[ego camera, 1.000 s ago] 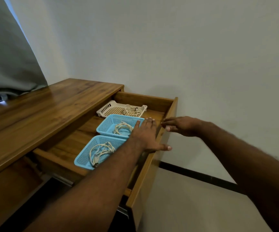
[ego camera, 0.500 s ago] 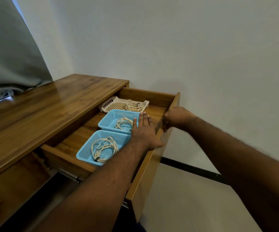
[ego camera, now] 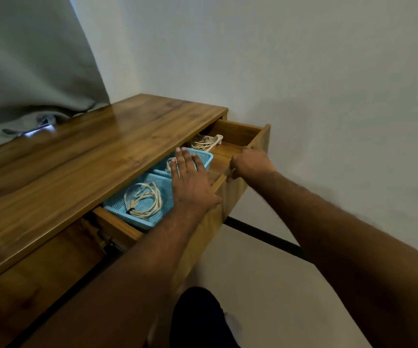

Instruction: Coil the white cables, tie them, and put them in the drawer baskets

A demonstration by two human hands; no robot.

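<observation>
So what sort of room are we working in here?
Probably a room in a home, maybe a bedroom or study. A wooden desk stands against a plain white wall, a grey curtain hangs at its far end, and its drawer holds small baskets of coiled cables.

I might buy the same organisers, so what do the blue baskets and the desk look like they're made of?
Near blue basket: looks like moulded plastic, given the fine perforated mesh and uniform matte colour. The far blue basket matches it. Desk top: wood or wood-look laminate, with visible grain and a glossy sheen; I can't tell which.
</observation>
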